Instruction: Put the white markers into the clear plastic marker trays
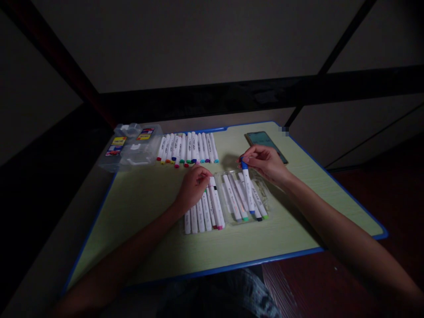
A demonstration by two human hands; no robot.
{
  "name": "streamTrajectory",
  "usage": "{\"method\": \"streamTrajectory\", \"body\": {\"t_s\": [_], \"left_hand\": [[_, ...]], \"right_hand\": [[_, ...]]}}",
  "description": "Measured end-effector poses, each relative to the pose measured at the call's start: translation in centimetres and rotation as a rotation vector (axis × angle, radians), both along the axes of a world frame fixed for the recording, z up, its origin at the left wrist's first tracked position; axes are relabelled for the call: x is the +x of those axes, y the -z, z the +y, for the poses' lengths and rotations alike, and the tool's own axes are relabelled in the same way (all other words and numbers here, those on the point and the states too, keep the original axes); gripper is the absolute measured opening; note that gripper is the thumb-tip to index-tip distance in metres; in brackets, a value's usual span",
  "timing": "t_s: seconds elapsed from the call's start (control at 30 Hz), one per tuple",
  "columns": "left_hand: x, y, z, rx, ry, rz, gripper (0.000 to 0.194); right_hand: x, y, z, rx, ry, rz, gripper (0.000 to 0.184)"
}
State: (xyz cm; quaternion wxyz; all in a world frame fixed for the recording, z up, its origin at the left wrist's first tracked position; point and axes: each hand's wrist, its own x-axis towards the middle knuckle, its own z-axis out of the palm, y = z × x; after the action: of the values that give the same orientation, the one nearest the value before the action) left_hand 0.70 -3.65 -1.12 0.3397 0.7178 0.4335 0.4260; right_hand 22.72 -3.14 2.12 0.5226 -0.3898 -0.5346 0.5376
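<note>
Fingertips of your right hand [265, 164] pinch the blue marker [248, 190] high, likely leaving its barrel free; your left hand [191, 189] curls by white markers [200, 217], contact unclear.

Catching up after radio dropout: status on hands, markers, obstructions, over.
Right hand gripping blue-capped marker over clear tray. Left hand at white markers. Phone beyond right hand, clear of tray.

The lap clothing [253, 292] is mottled blue, darker toward the left (perhaps denim, though too dim to tell); the forearms [331, 218] are bare.
</note>
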Motion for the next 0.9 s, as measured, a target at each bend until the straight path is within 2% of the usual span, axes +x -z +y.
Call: {"method": "streamTrajectory", "body": {"t_s": [0.6, 0.8, 0.9], "left_hand": [[0.0, -0.1, -0.1, 0.026, 0.012, -0.008, 0.015], [-0.1, 0.2, 0.0, 0.032, 0.033, -0.005, 0.014], [-0.1, 0.0, -0.2, 0.128, 0.014, 0.048, 0.015]], "right_hand": [[0.4, 1.3, 0.2, 0.037, -0.200, -0.369, 0.015], [0.7, 0.6, 0.2, 0.242, -0.131, -0.690, 0.015], [1.0, 0.4, 0.3, 0.331, -0.121, -0.772, 0.011]]}}
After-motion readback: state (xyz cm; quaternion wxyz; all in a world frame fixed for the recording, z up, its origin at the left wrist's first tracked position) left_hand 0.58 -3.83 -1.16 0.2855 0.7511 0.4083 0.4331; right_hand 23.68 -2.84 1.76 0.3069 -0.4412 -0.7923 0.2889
